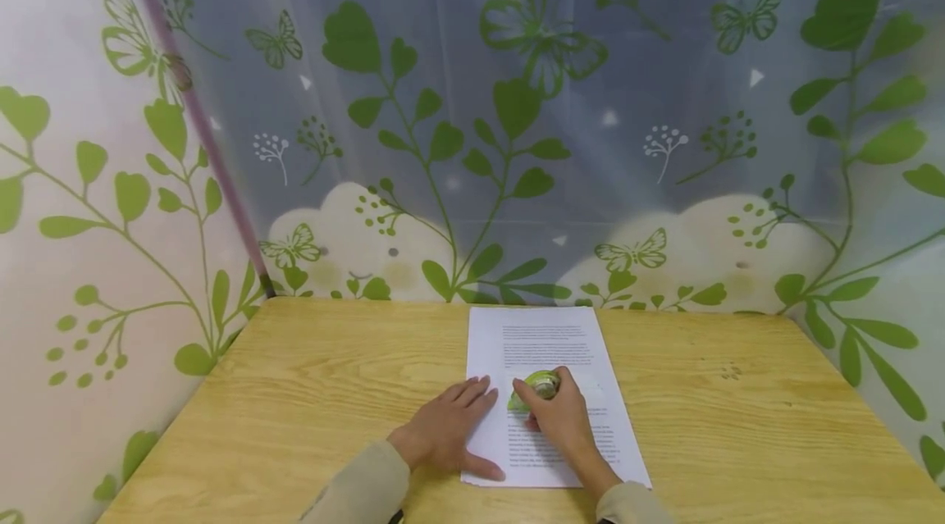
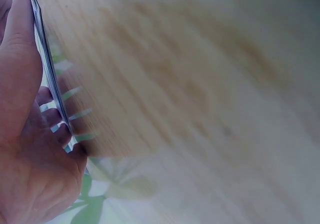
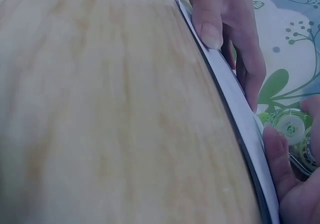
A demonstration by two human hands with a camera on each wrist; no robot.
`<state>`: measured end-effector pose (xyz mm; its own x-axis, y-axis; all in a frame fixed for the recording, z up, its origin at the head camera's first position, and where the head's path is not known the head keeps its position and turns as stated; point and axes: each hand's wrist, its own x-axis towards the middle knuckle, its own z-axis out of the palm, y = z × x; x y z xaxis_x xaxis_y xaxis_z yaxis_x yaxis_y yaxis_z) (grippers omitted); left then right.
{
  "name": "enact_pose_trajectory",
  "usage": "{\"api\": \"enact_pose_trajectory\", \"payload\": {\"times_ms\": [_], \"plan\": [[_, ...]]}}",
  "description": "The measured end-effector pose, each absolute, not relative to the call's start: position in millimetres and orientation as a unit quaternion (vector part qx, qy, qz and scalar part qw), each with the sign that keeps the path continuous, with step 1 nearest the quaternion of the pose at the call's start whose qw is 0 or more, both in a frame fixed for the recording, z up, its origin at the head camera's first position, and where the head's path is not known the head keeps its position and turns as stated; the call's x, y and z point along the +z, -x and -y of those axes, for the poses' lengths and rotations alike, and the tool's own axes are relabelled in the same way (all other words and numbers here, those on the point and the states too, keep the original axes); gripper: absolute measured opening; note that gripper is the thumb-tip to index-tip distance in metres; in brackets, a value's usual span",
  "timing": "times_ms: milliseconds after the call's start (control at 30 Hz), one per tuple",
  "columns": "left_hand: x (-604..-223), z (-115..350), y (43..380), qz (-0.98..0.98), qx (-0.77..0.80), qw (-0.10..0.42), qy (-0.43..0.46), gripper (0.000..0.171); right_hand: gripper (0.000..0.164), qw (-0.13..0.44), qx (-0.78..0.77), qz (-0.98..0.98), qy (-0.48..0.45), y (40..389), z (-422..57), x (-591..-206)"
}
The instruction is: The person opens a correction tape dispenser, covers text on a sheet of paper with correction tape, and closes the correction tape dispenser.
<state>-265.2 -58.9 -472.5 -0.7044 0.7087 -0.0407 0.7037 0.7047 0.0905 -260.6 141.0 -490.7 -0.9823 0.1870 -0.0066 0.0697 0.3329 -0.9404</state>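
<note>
A stack of printed paper (image 1: 487, 344) lies on the wooden table, its top sheet bearing lines of black text. My right hand (image 1: 567, 424) grips a green, see-through correction tape (image 1: 545, 385) over the middle of the sheet. White reels show inside the correction tape (image 3: 291, 128) in the right wrist view. To its left, my left hand (image 1: 450, 432) rests with spread, straight fingers on the paper's left edge. The left wrist view shows this left hand (image 2: 40, 169) along the side of the stack. Around the tape, a band of the page between text blocks looks white.
The wooden table (image 1: 332, 368) extends to both sides of the paper. Behind it hangs a curtain (image 1: 458, 97) with green leaves and butterflies, and a pale patterned sheet (image 1: 89, 179) hangs at the left.
</note>
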Motion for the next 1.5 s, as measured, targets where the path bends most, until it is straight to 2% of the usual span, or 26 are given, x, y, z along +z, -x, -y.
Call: {"api": "enact_pose_trajectory", "payload": {"times_ms": [267, 900, 1500], "plan": [[-470.1, 57.3, 267.1, -0.923, 0.031, 0.036, -0.382, 0.107, 0.055, 0.075, 0.543, 0.834, 0.066, 260.5, -140.4, -492.6], [-466.3, 55.3, 262.6, -0.925, 0.016, 0.035, -0.378, 0.106, 0.059, 0.077, 0.548, 0.83, 0.071, 259.6, -140.3, -495.9], [-469.7, 57.9, 265.0, -0.924, 0.03, 0.042, -0.378, 0.106, 0.048, 0.082, 0.528, 0.844, 0.041, 256.6, -135.8, -490.2]]}}
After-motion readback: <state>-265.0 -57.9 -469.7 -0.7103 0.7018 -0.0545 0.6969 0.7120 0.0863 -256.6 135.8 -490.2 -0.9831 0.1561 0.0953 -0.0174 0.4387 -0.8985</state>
